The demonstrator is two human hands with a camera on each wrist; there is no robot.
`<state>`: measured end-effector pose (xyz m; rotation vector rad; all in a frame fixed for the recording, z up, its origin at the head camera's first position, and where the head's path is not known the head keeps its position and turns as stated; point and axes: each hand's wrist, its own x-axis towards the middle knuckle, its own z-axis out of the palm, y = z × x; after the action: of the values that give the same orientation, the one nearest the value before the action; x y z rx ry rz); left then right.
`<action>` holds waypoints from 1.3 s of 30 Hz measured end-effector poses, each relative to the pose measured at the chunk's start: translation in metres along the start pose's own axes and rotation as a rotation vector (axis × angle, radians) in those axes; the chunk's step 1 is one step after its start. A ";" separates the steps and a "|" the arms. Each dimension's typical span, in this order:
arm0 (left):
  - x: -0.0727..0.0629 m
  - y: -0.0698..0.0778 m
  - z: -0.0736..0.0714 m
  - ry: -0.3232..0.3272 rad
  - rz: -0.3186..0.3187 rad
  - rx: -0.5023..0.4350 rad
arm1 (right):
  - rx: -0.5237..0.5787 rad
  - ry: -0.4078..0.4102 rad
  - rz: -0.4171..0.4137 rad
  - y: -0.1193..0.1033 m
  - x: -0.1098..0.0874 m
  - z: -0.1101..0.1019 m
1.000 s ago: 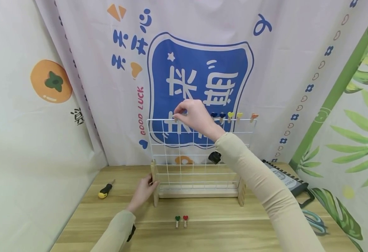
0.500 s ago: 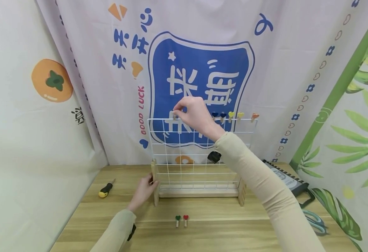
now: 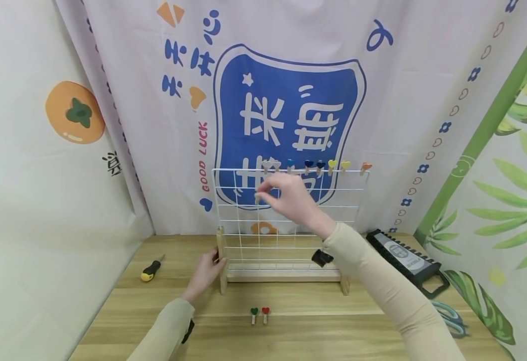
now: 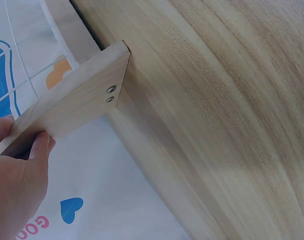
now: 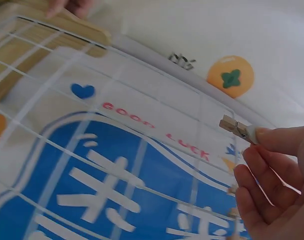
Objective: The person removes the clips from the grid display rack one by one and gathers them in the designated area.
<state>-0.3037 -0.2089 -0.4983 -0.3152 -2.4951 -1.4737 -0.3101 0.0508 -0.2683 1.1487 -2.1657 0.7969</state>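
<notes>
My right hand [image 3: 290, 200] pinches a small wooden clothespin [image 5: 235, 127] by its pale end, between thumb and forefinger. In the head view it is in front of the white wire grid [image 3: 238, 220], below the top wire; its mouth points away from the fingers. Heart-topped clothespins line the top wire: white [image 3: 276, 165], blue [image 3: 290, 164], navy [image 3: 320, 165], yellow [image 3: 332, 164] and orange [image 3: 366, 166]. My left hand [image 3: 206, 273] grips the left wooden post [image 4: 77, 97] of the grid's stand. On the table lie a green-heart clothespin [image 3: 254, 315] and a red-heart one [image 3: 265, 315].
A yellow-black screwdriver [image 3: 151, 271] lies on the table [image 3: 177, 331] at the left. At the right are a black-handled saw-like tool [image 3: 405, 258] and blue-handled scissors [image 3: 450, 318]. A printed curtain [image 3: 173, 150] hangs behind the grid.
My right hand has come down from the top wire and slightly right, with the clothespin. The white and blue hearts behind it now show. My left hand stays on the post.
</notes>
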 end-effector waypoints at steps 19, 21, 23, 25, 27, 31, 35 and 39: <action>-0.004 0.001 0.002 0.008 -0.025 0.014 | 0.065 -0.204 0.158 0.036 -0.121 0.083; -0.003 0.001 0.001 0.005 -0.024 0.010 | 0.077 -0.232 0.176 0.038 -0.130 0.090; -0.003 0.002 0.001 0.003 -0.025 0.011 | 0.096 -0.260 0.210 0.039 -0.141 0.097; -0.003 0.002 0.001 0.004 -0.027 0.012 | 0.111 -0.299 0.261 0.040 -0.152 0.104; -0.002 0.002 0.002 0.005 -0.030 0.016 | 0.141 -0.336 0.310 0.041 -0.163 0.111; -0.001 0.002 0.002 0.008 -0.034 0.010 | 0.182 -0.379 0.370 0.042 -0.180 0.123; 0.000 0.002 0.002 0.013 -0.024 0.009 | 0.215 -0.386 0.376 0.044 -0.192 0.132; 0.000 0.003 0.001 0.009 -0.017 0.008 | 0.259 -0.410 0.424 0.046 -0.202 0.138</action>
<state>-0.3026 -0.2068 -0.4966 -0.2857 -2.5025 -1.4680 -0.2794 0.0790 -0.5137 1.0575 -2.7686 1.1296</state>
